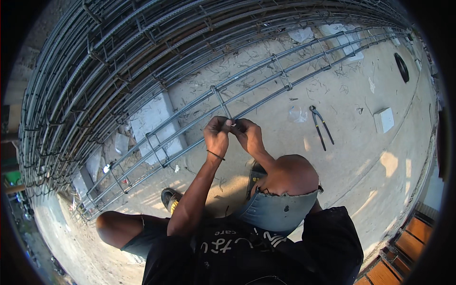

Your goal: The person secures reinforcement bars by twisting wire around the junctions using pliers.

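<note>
Long, narrow grey ribbed-steel cage (288, 87): ahead of the person, axis lower left to upper right | bent grey steel stirrup (220, 101): crosswise, near end at the fingertips | left hand (216, 135), right hand (250, 137): equally near — fingers pinched nearly closed, anything gripped cannot be told

Shirt print: white lettering (228, 245) is borne by the black shirt (247, 260), lower centre of the frame; large rounded characters are shown, with a smaller word in Latin letters set just above them.
Shoe marks: yellow marks (174, 206) are carried by the dark shoe (168, 195), left of lower centre; no letters can be made out.
</note>
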Action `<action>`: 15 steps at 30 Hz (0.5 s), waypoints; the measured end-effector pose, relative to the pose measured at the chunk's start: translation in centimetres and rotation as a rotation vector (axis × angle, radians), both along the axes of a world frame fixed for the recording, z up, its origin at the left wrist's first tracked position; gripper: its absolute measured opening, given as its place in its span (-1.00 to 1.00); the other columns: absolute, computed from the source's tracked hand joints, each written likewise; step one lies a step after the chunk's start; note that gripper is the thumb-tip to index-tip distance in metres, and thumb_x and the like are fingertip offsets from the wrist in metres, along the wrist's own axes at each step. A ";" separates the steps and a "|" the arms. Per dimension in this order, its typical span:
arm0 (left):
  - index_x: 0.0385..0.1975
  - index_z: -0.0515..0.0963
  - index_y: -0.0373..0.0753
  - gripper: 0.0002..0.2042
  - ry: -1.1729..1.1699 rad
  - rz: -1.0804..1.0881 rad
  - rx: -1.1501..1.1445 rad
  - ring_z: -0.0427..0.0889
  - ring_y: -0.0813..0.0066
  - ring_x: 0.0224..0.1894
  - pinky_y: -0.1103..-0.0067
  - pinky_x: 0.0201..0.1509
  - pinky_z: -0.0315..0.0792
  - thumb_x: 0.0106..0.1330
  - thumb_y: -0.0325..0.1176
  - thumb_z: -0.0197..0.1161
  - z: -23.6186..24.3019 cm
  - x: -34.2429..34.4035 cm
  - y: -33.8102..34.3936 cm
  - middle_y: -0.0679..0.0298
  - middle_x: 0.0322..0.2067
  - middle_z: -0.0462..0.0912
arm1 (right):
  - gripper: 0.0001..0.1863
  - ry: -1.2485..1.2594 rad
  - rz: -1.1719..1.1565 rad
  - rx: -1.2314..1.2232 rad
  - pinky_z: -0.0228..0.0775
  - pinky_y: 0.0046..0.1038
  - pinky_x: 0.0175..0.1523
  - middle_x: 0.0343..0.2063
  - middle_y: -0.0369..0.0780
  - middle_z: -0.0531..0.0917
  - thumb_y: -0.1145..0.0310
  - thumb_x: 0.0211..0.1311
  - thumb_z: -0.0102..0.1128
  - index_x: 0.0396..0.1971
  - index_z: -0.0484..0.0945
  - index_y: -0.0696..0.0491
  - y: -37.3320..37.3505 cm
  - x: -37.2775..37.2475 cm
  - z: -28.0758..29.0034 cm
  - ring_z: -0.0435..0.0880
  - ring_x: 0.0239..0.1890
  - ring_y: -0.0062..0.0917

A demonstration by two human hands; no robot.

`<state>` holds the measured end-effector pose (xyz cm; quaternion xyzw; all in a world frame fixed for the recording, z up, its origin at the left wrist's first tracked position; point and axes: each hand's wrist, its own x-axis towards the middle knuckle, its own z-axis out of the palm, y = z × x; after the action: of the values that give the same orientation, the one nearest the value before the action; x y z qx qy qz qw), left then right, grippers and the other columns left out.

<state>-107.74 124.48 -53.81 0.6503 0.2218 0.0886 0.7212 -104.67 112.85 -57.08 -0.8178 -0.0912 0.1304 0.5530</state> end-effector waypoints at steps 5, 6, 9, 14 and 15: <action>-0.41 0.51 -0.34 -0.97 -0.178 -0.080 0.074 0.58 0.55 -0.21 0.53 0.01 0.41 0.25 -0.53 0.17 -2.8 -1.8 1.3 0.24 -0.41 0.65 | -0.90 -0.463 -0.068 -0.059 0.48 -0.31 -0.35 -0.44 -0.07 0.65 0.46 0.13 0.18 -0.37 0.59 0.15 0.9 -0.2 -0.8 0.63 -0.47 -0.20; -0.40 0.51 -0.31 -0.97 -0.245 -0.185 0.390 0.61 0.43 -0.14 0.36 0.22 0.32 0.21 -0.58 0.15 -2.7 -2.0 1.4 0.23 -0.33 0.67 | -0.91 -0.452 -0.047 -0.126 0.48 -0.29 -0.35 -0.45 -0.07 0.64 0.48 0.13 0.16 -0.38 0.58 0.15 0.4 -0.3 -1.4 0.63 -0.45 -0.18; -0.41 0.52 -0.30 -0.92 -0.427 -0.470 0.820 0.60 0.32 -0.05 0.23 0.34 0.18 0.14 -0.61 0.15 -3.1 -2.8 3.4 0.24 -0.22 0.65 | -0.93 -0.430 0.010 -0.234 0.48 -0.24 -0.33 -0.45 -0.06 0.62 0.49 0.14 0.12 -0.41 0.57 0.14 0.5 -0.5 -1.7 0.62 -0.42 -0.15; -0.22 0.54 -0.26 -0.72 -0.653 -0.864 1.403 0.40 0.36 0.21 0.20 0.38 0.14 0.02 -0.56 0.15 -3.7 -1.9 7.1 0.15 0.00 0.53 | -0.90 -0.386 0.133 -0.174 0.40 -0.22 -0.33 -0.48 -0.03 0.60 0.44 0.15 0.16 -0.40 0.55 0.16 -0.6 1.1 -0.5 0.59 -0.44 -0.11; -0.23 0.54 -0.28 -0.73 -0.636 -0.880 1.421 0.41 0.35 0.20 0.19 0.39 0.12 0.01 -0.58 0.14 -4.0 -2.0 7.3 0.15 -0.01 0.55 | -0.89 -0.297 0.158 -0.174 0.40 -0.22 -0.33 -0.48 -0.03 0.60 0.42 0.15 0.17 -0.40 0.54 0.16 -0.5 1.1 0.3 0.59 -0.44 -0.11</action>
<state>-109.76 131.78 -57.77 0.9145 -0.3654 0.0967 0.1443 -103.58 112.38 -56.76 -0.8631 -0.2240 0.0586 0.4489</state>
